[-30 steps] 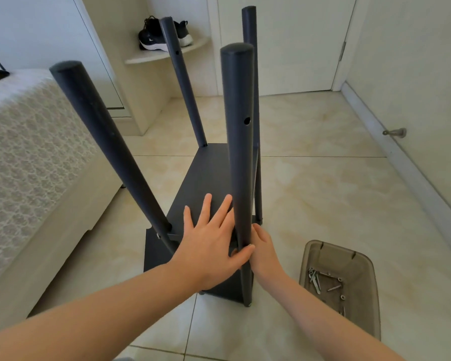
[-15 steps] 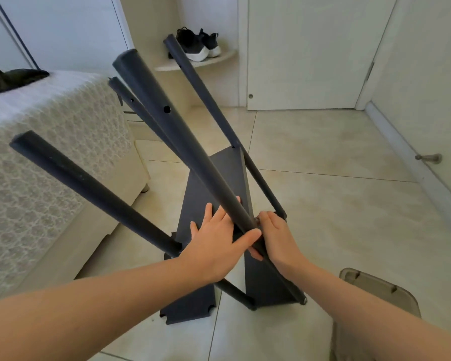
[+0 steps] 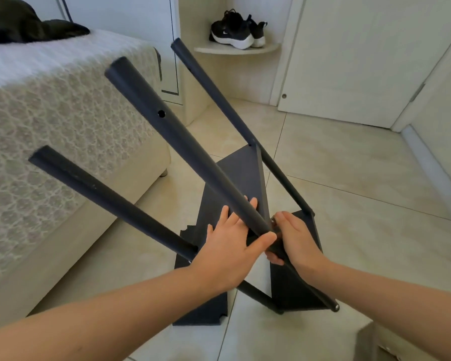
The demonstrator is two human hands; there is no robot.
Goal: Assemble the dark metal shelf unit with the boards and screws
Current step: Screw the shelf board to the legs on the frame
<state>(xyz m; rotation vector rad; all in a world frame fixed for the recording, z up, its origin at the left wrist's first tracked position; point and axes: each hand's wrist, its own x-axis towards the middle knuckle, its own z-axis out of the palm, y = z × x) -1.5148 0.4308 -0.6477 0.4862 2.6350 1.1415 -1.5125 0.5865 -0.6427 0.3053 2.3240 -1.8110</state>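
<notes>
three poles point(image 3: 102, 191), two boards point(image 3: 235, 178) — left hand point(image 3: 232, 248) lies flat, fingers straight; right hand point(image 3: 298, 242) curls round the middle pole point(image 3: 182, 142).

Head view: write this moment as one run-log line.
shelf unit: tilted toward bed | left hand: flat on board, thumb over near pole | right hand: holds near pole at board joint
</notes>
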